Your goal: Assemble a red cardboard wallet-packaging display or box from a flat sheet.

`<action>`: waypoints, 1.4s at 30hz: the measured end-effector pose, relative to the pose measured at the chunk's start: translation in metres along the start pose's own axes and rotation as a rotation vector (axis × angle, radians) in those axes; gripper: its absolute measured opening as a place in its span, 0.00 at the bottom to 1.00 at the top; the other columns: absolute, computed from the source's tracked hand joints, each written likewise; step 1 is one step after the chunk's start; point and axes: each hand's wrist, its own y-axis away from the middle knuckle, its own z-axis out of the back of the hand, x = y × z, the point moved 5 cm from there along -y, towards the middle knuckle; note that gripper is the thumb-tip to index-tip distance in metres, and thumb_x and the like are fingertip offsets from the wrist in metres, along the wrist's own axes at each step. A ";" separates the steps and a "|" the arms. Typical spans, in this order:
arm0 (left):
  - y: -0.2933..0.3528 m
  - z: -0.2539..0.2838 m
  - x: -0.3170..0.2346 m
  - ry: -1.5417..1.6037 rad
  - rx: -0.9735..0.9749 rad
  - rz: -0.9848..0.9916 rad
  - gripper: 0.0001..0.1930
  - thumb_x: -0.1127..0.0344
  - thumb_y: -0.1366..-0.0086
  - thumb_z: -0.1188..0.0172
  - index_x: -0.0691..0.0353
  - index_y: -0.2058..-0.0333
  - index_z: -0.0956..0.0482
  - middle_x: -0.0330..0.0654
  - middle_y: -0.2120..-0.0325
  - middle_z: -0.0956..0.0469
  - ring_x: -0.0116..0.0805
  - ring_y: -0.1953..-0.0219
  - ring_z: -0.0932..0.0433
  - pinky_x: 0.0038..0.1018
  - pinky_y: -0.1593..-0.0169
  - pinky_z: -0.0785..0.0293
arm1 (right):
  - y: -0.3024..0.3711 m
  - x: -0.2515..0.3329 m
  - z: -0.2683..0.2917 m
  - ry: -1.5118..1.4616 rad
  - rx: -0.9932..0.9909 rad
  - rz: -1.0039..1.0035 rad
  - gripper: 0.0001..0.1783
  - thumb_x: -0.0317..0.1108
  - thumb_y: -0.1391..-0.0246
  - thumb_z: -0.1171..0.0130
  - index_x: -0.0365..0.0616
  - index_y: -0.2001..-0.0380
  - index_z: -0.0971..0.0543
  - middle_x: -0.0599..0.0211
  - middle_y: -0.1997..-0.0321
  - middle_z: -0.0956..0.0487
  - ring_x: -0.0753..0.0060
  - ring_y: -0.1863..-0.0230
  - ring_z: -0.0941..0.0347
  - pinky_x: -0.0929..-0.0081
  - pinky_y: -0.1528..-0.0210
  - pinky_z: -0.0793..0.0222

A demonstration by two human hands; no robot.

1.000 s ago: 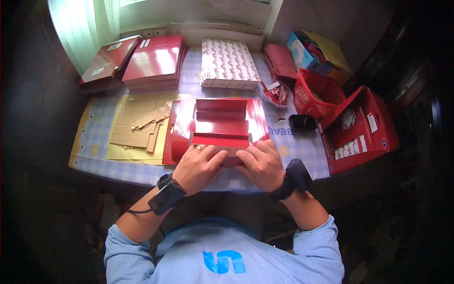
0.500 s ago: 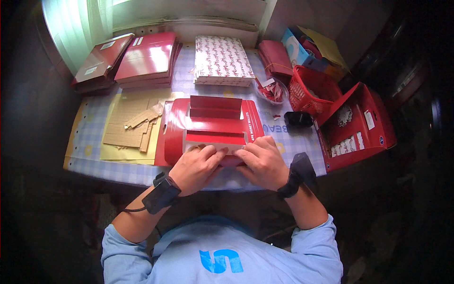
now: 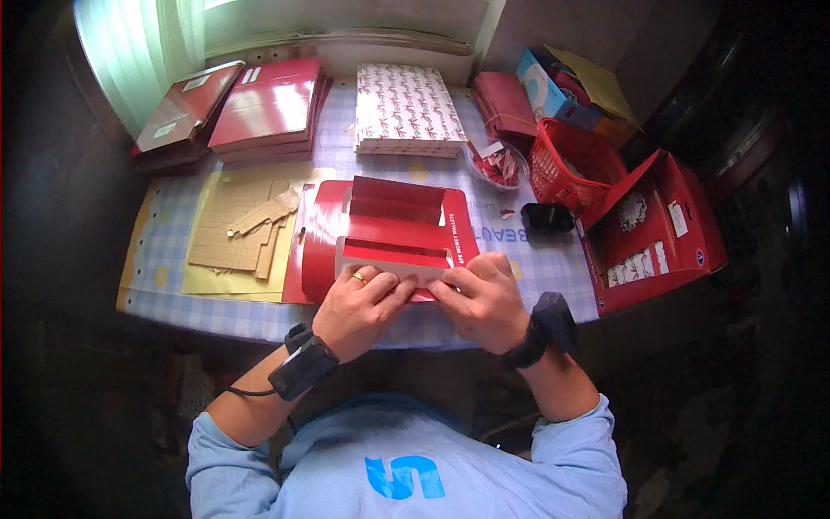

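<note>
Red glossy cardboard packaging blank at mid-frame, its grey lower flap pinched in left hand and right hand. Looks light, fairly stiff, slippery, easily creased; best gripped along that flap.

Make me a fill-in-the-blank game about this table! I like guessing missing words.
The glossy card touched by the left hand and right hand is mostly ____. A gold ____ circles a left-hand finger. Brown cardboard pieces lie on a ____ sheet. The small black object lies to the card's ____ side.

Missing words: red; ring; yellow; right.
</note>
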 end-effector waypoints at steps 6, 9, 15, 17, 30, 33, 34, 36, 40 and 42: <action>-0.001 0.001 -0.002 0.001 -0.011 -0.030 0.17 0.71 0.47 0.37 0.59 0.56 0.19 0.38 0.64 0.25 0.36 0.60 0.26 0.35 0.50 0.29 | 0.009 0.007 -0.004 0.133 -0.046 0.057 0.14 0.32 0.58 0.40 0.46 0.64 0.18 0.76 0.67 0.24 0.74 0.66 0.33 0.71 0.55 0.39; 0.000 -0.002 -0.005 -0.008 -0.012 -0.033 0.17 0.71 0.49 0.38 0.59 0.57 0.19 0.38 0.63 0.25 0.36 0.59 0.26 0.35 0.48 0.30 | 0.014 0.006 -0.009 0.105 0.011 0.062 0.15 0.32 0.59 0.40 0.45 0.63 0.18 0.76 0.67 0.24 0.74 0.66 0.33 0.72 0.55 0.39; 0.001 -0.005 -0.007 -0.024 -0.023 -0.010 0.18 0.71 0.50 0.38 0.59 0.57 0.19 0.38 0.62 0.24 0.35 0.58 0.25 0.35 0.48 0.30 | 0.013 0.014 -0.006 0.182 -0.029 0.082 0.15 0.32 0.60 0.40 0.43 0.64 0.19 0.73 0.66 0.24 0.74 0.67 0.33 0.72 0.56 0.39; 0.002 -0.005 -0.007 -0.026 -0.030 -0.016 0.18 0.71 0.50 0.38 0.59 0.56 0.19 0.38 0.62 0.24 0.35 0.58 0.25 0.36 0.48 0.30 | 0.015 0.018 -0.006 0.172 -0.045 0.082 0.16 0.32 0.60 0.39 0.42 0.63 0.19 0.71 0.66 0.25 0.74 0.67 0.33 0.72 0.57 0.38; 0.004 -0.005 -0.005 -0.051 -0.012 -0.046 0.18 0.70 0.48 0.40 0.58 0.55 0.20 0.37 0.62 0.25 0.34 0.57 0.25 0.42 0.43 0.33 | 0.038 -0.004 0.012 0.079 -0.014 0.066 0.15 0.27 0.58 0.35 0.38 0.62 0.18 0.67 0.67 0.22 0.71 0.66 0.28 0.70 0.58 0.33; 0.005 -0.010 -0.004 -0.053 -0.005 -0.040 0.18 0.70 0.48 0.40 0.58 0.56 0.20 0.37 0.62 0.25 0.34 0.56 0.25 0.42 0.42 0.33 | 0.036 -0.005 0.009 0.065 0.057 0.061 0.16 0.28 0.57 0.36 0.38 0.61 0.18 0.66 0.66 0.22 0.70 0.65 0.28 0.69 0.57 0.33; 0.004 -0.010 -0.005 -0.060 -0.009 -0.038 0.17 0.70 0.47 0.42 0.59 0.56 0.20 0.37 0.63 0.25 0.33 0.56 0.26 0.42 0.42 0.34 | 0.032 -0.004 0.009 0.106 0.066 0.058 0.16 0.29 0.57 0.36 0.38 0.61 0.18 0.66 0.65 0.22 0.70 0.64 0.28 0.69 0.57 0.33; 0.002 -0.010 -0.007 -0.054 -0.011 -0.029 0.17 0.70 0.48 0.41 0.59 0.57 0.20 0.37 0.62 0.25 0.34 0.56 0.25 0.42 0.43 0.33 | 0.026 0.003 0.006 0.145 0.073 0.057 0.17 0.29 0.57 0.36 0.38 0.60 0.19 0.66 0.64 0.22 0.70 0.63 0.29 0.69 0.57 0.33; -0.002 -0.011 -0.012 -0.033 -0.034 -0.020 0.17 0.70 0.49 0.39 0.59 0.58 0.19 0.37 0.62 0.24 0.34 0.56 0.25 0.39 0.44 0.33 | 0.014 0.022 -0.001 0.140 -0.028 0.112 0.17 0.30 0.59 0.40 0.38 0.61 0.19 0.67 0.65 0.23 0.70 0.64 0.29 0.70 0.58 0.34; 0.000 -0.009 -0.010 -0.032 -0.013 -0.005 0.17 0.70 0.48 0.38 0.59 0.57 0.20 0.38 0.62 0.24 0.36 0.56 0.26 0.38 0.44 0.33 | 0.011 0.023 -0.009 0.080 -0.016 0.080 0.17 0.30 0.58 0.41 0.39 0.61 0.19 0.67 0.65 0.23 0.70 0.64 0.29 0.70 0.58 0.34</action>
